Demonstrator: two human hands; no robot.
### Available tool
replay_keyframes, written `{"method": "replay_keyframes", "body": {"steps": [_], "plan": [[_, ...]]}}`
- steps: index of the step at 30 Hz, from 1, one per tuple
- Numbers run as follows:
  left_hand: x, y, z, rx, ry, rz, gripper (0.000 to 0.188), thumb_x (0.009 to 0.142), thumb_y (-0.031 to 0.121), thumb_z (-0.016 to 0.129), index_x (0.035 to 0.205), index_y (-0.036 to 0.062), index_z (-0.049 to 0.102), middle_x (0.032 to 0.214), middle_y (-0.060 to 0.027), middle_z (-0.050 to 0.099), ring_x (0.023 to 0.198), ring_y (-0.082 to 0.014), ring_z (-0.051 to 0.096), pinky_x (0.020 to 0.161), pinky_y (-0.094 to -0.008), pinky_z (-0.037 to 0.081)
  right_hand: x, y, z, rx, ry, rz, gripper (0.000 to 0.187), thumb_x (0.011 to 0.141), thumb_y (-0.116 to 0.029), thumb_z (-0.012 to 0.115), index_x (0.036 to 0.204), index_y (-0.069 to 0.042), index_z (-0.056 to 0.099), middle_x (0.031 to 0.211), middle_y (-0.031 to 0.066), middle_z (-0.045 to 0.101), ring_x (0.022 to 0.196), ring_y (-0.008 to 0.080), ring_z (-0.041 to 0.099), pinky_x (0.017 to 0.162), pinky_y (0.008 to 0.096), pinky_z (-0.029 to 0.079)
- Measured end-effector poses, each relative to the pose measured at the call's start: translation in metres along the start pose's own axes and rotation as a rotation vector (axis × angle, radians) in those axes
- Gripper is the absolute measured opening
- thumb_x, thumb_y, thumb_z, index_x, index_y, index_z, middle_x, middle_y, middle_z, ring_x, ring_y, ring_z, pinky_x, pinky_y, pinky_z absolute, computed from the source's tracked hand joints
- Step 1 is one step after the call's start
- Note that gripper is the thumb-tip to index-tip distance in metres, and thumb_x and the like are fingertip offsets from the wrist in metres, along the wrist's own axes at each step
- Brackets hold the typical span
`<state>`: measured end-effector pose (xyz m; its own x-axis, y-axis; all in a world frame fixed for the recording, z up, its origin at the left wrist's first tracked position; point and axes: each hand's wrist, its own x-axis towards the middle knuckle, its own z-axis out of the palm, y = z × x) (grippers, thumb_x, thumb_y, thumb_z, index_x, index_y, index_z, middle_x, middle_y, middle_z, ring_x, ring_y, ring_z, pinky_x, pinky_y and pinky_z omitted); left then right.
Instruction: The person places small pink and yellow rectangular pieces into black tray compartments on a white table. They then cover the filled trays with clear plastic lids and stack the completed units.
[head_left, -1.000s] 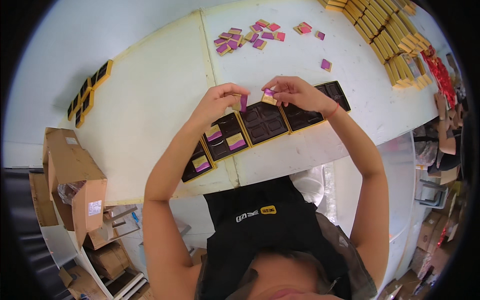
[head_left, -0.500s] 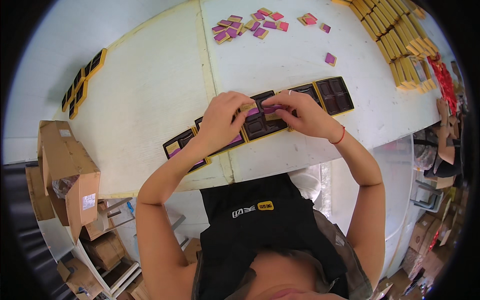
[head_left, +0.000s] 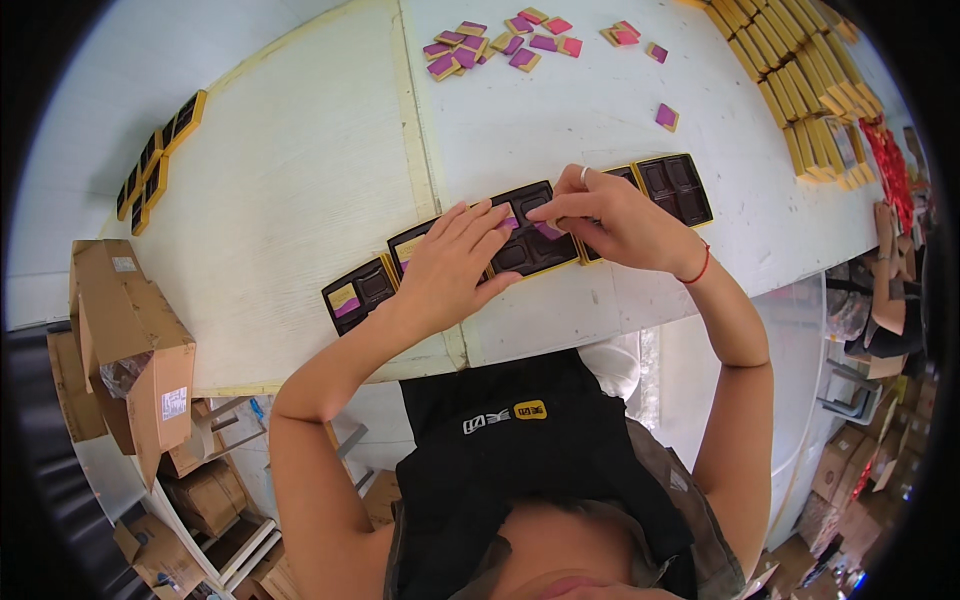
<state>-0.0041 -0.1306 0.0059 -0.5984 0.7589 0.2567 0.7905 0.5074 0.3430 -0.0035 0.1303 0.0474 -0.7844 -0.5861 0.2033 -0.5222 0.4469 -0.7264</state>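
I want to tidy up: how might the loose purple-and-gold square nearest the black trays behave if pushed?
The flat purple-and-gold square would probably slide, not roll, given its straight edges. It seems stiff, with a crisp outline, and likely light, being small beside the right hand.

Left hand palm-down, fingers extended, right hand pinching

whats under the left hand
The left hand covers parts of the middle dark tray and its left neighbour. Purple-and-gold squares peek out on either side; what lies beneath the palm is hidden.
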Motion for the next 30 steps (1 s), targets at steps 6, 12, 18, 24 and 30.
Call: {"method": "replay_keyframes", "body": {"steps": [6,12,18,24,30], "plan": [[-0.003,-0.005,-0.001,-0.045,-0.029,-0.028,0.051,0.083,0.032,0.075,0.126,0.0112,0.059,0.128,-0.0088,0.054,0.128,-0.0305,0.049,0.112,-0.0464,0.036,0.003,0.006,0.008,-0.104,-0.077,0.044,0.032,0.08,0.005,0.068,0.109,-0.007,0.07,0.089,0.006,0.065,0.086,0.0239,0.063,0.073,0.0346,0.051],[0.0,-0.006,-0.009,-0.023,-0.07,-0.007,0.054,0.08,0.032,0.077,0.127,0.0125,0.06,0.128,-0.0069,0.054,0.128,-0.0306,0.046,0.104,-0.0449,0.041,-0.006,0.011,0.026,-0.099,0.057,-0.163,0.034,0.074,0.007,0.073,0.104,-0.009,0.075,0.088,0.0031,0.062,0.084,0.0236,0.059,0.071,0.0336,0.051],[0.004,-0.005,-0.013,-0.036,-0.092,0.009,0.053,0.08,0.032,0.078,0.126,0.0131,0.061,0.127,-0.0057,0.055,0.126,-0.0291,0.047,0.106,-0.0469,0.039,-0.019,0.009,0.03,-0.209,0.017,-0.113,0.033,0.073,0.005,0.073,0.103,-0.009,0.075,0.089,0.0028,0.06,0.087,0.024,0.059,0.081,0.0349,0.05],[0.028,-0.045,-0.023,-0.107,-0.033,-0.127,0.04,0.082,0.027,0.075,0.116,0.0091,0.064,0.119,-0.0095,0.061,0.114,-0.0293,0.057,0.101,-0.0429,0.044,0.008,0.01,0.006,-0.251,0.029,-0.175,0.023,0.081,-0.008,0.068,0.104,-0.009,0.071,0.075,0.0105,0.059,0.077,0.0287,0.058,0.083,0.0405,0.046],[0.146,-0.155,0.017,-0.085,0.442,-0.285,0.034,0.083,0.016,0.073,0.116,0.009,0.066,0.108,-0.0109,0.068,0.102,-0.0297,0.064,0.088,-0.039,0.05,0.109,0.146,-0.041,-0.497,0.493,0.162,0.028,0.079,-0.024,0.072,0.1,-0.005,0.07,0.097,0.0162,0.068,0.094,0.0344,0.065,0.081,0.0435,0.053]]}}
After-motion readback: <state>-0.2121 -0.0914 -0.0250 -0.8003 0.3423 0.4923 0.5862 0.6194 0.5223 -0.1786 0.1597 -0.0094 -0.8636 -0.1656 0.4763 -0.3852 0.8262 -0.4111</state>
